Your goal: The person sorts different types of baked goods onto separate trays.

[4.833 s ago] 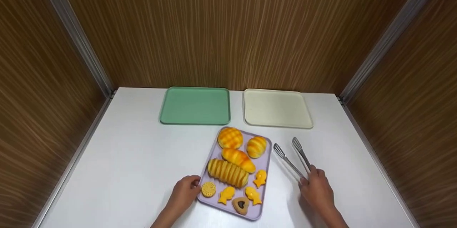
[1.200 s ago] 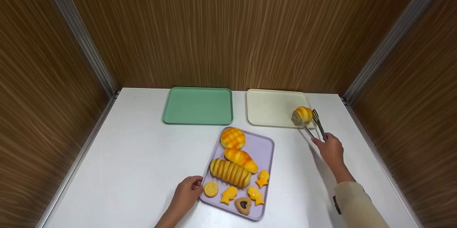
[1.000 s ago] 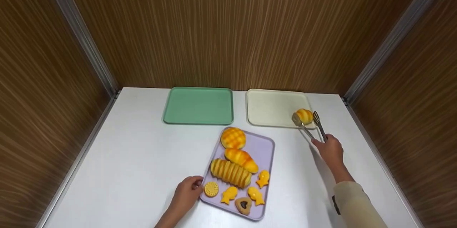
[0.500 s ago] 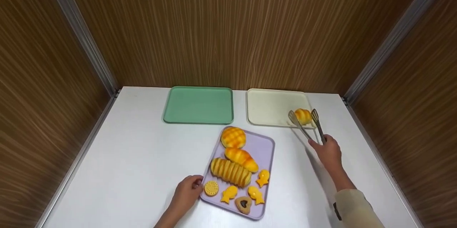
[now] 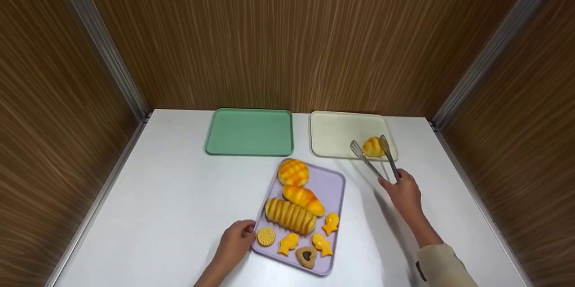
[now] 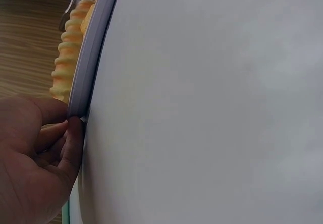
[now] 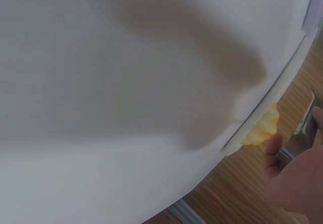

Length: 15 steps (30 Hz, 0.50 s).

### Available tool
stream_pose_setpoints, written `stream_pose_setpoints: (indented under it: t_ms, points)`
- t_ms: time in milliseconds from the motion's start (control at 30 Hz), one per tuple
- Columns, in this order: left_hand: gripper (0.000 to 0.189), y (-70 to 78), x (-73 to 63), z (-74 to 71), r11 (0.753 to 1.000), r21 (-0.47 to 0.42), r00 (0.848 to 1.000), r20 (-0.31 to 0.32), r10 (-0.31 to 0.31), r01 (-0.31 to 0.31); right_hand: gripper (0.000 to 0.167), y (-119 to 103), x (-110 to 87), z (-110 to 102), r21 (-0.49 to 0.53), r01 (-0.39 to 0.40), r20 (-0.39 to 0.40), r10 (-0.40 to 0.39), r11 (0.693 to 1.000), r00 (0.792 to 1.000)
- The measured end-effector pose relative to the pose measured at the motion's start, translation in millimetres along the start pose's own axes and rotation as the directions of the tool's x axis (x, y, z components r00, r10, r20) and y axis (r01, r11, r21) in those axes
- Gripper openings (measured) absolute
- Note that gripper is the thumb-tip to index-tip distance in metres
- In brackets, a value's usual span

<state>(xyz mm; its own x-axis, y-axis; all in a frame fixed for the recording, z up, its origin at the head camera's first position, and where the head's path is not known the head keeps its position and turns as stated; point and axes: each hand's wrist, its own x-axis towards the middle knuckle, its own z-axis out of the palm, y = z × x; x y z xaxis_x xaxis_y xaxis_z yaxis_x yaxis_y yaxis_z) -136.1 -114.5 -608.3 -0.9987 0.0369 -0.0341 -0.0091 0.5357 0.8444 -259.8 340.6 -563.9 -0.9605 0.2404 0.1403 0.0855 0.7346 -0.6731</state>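
My right hand [image 5: 403,192] grips a pair of metal tongs [image 5: 390,156], whose arms stand apart. Between the tong ends a small striped bread roll [image 5: 372,147] rests on the cream tray [image 5: 341,130], near its front right corner; the right tong end overlaps it in the head view, the left is apart from it. My left hand [image 5: 236,240] pinches the left edge of the lilac tray [image 5: 328,183], as the left wrist view shows at the rim [image 6: 88,67]. That tray bears a round bun [image 5: 293,172], a croissant [image 5: 303,200], a ridged loaf [image 5: 290,216] and several biscuits.
A green tray [image 5: 249,132] lies at the back left, beside the cream one. On the lilac tray are fish-shaped biscuits [image 5: 321,244], a round biscuit [image 5: 266,236] and a heart biscuit [image 5: 307,257]. Wood-grain panels [image 5: 287,40] close in the white table [image 5: 170,197].
The small roll went from the lilac tray to the cream tray by the tongs. Since then the tongs have spread and shifted left, with the roll slightly left too. My left hand stays put.
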Motion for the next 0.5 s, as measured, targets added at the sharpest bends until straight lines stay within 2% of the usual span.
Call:
stream_pose_setpoints:
  t_ms: [233,500]
  points:
    - [0.027,0.9,0.7,0.8,0.998,-0.003,0.998,0.024,-0.058,0.058,0.061,-16.6,-21.0,14.3,0.046,0.04,0.062,-0.043,0.998,0.997]
    - [0.027,2.1,1.1,1.2,0.998,0.013,0.998,0.012,-0.054,0.054,0.056,-43.5,-44.2,32.7,0.092,0.097,0.147,-0.11,0.991,0.983]
